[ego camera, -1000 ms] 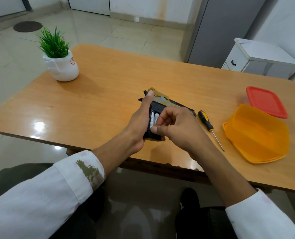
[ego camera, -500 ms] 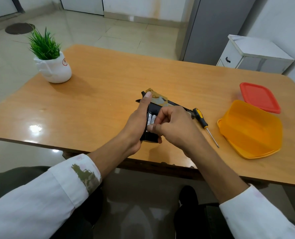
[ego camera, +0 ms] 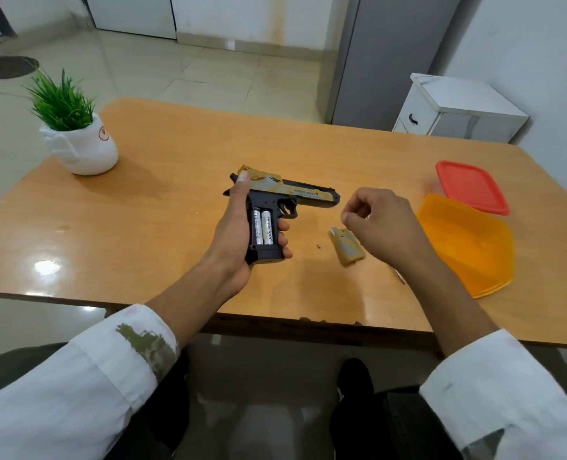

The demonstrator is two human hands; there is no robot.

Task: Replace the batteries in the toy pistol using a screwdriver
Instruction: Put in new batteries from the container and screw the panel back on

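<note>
Orange tub (ego camera: 468, 247), red lid (ego camera: 473, 186) beside right hand (ego camera: 380, 224).

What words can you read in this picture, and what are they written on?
"Heybright", as best it reads: on the right battery in the toy pistol's open grip.
Left battery: print too small to read.
Pistol barrel, dark strip: lettering too blurred to read.
White plant pot: a round red sign, too small to read.
No other text shows.

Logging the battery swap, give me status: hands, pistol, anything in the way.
Left hand grips toy pistol, two batteries exposed. Right hand hovering, contents unclear. Grip cover on table.
</note>
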